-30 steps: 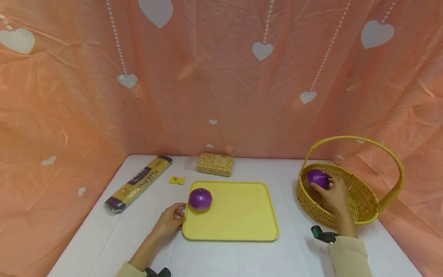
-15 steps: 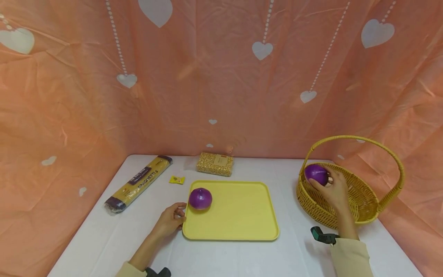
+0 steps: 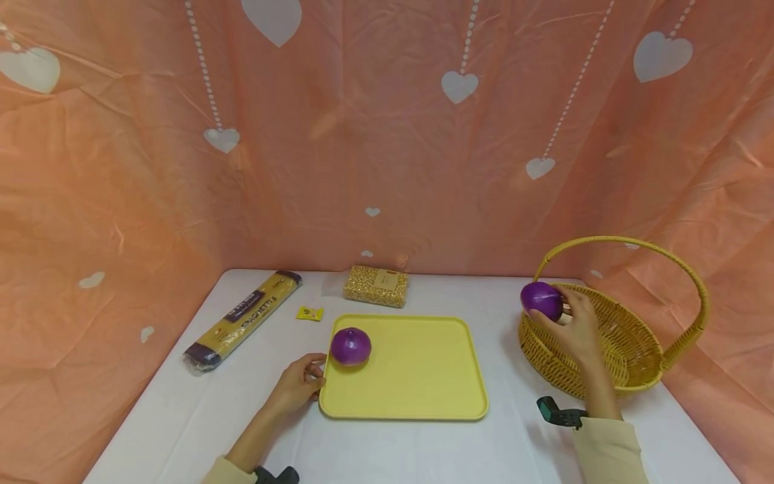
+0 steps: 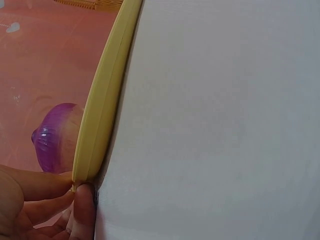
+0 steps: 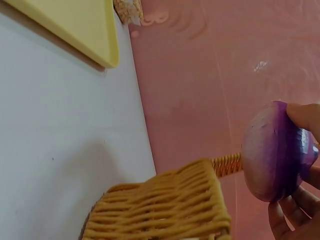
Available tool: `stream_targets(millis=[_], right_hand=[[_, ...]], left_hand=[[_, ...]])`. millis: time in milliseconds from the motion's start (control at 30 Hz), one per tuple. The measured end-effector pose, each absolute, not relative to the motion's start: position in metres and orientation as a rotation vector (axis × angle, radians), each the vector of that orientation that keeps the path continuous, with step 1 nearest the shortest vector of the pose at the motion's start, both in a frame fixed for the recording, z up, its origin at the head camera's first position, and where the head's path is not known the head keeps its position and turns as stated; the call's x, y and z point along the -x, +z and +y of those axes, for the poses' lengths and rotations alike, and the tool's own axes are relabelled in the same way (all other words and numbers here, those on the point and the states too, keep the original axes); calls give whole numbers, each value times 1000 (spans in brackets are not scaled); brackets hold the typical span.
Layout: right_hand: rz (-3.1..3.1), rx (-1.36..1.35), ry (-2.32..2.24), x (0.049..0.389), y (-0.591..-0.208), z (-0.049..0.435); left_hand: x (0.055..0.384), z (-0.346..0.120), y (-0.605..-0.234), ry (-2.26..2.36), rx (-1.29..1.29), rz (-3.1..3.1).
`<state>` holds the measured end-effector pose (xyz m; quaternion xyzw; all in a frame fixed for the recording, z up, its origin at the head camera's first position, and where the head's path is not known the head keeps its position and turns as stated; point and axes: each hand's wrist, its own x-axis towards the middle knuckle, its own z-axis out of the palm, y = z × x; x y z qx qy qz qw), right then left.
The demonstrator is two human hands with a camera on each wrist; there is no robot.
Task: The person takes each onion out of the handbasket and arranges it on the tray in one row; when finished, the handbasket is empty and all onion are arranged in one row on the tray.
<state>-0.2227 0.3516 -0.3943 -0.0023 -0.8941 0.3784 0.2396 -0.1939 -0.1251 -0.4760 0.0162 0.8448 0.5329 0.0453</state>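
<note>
My right hand [image 3: 574, 329] holds a purple toy onion [image 3: 541, 300] between thumb and fingers, at the left rim of the wicker basket [image 3: 547, 363]. In the right wrist view the onion [image 5: 277, 152] shows its pale underside and is raised above the basket's woven wall [image 5: 160, 205]. My left hand [image 3: 296, 383] pinches the left rim of the yellow tray [image 3: 417, 376]; the left wrist view shows thumb and fingers meeting at the tray's edge [image 4: 102, 115]. A second purple onion [image 3: 351, 347] sits on the tray, near that hand.
Left of the tray lies a spaghetti packet [image 3: 242, 321] and a small yellow wrapped sweet [image 3: 310, 314]. Behind the tray is a bag of yellow grains [image 3: 376, 287]. The basket's tall handle [image 3: 623, 242] arches over its opening. A pink curtain [image 3: 387, 168] encloses the table.
My right hand has lifted the onion up and leftward from inside the basket to over its left rim. The left hand, the tray and the other onion have stayed put.
</note>
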Motion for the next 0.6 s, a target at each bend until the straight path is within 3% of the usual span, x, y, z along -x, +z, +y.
stream_targets(millis=[600], right_hand=[[-2395, -182, 1046, 230, -396, 325]], left_hand=[[194, -126, -478, 1620, -61, 2593]])
